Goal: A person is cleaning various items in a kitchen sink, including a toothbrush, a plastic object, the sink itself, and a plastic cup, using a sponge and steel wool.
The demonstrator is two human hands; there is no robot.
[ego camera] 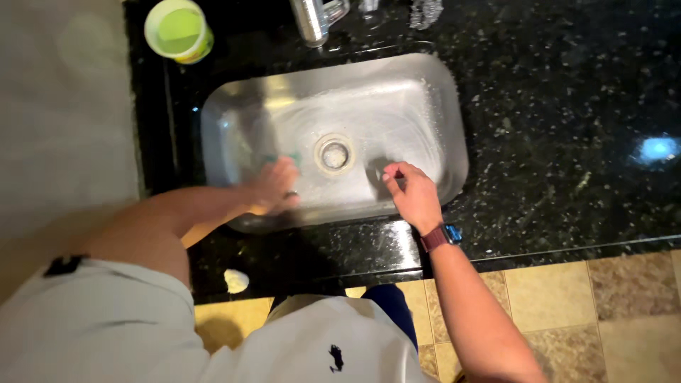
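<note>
Head view: your left hand (275,186) is down inside the steel sink (433,92), blurred, pressing something teal (282,159) against the sink floor just left of the drain (333,154). It looks like a small sponge or cloth; only a sliver shows past your fingers, so which one I can't tell. Fingers look curled over it, flat press rather than a pinch, but the blur hides the exact grip. There's a ring on that hand.

Your right hand (413,193) rests on the sink's near-right inner wall, fingers drawn together, thumb and forefinger tips close at the top. Whether they pinch anything, can't tell; nothing shows between them. Dark-strapped watch (441,236) on that wrist.

Handling, as a judgement: the teal piece is probably soft, light, wet, squashes under the palm. It'll likely slide easily on wet steel, so hold it from above with fingers spread over the whole back, not by an edge. Sink shows soapy streaks around the drain, so reckon it's slick.

Around it: black speckled stone surface (567,106). Green lidless tub (178,30) at the far-left corner, well apart from the sink. Metal faucet base (311,20) behind the sink's far rim. A small pale lump (236,281) on the surface's near edge, left of your body. Tan tiled floor (610,298) below.
</note>
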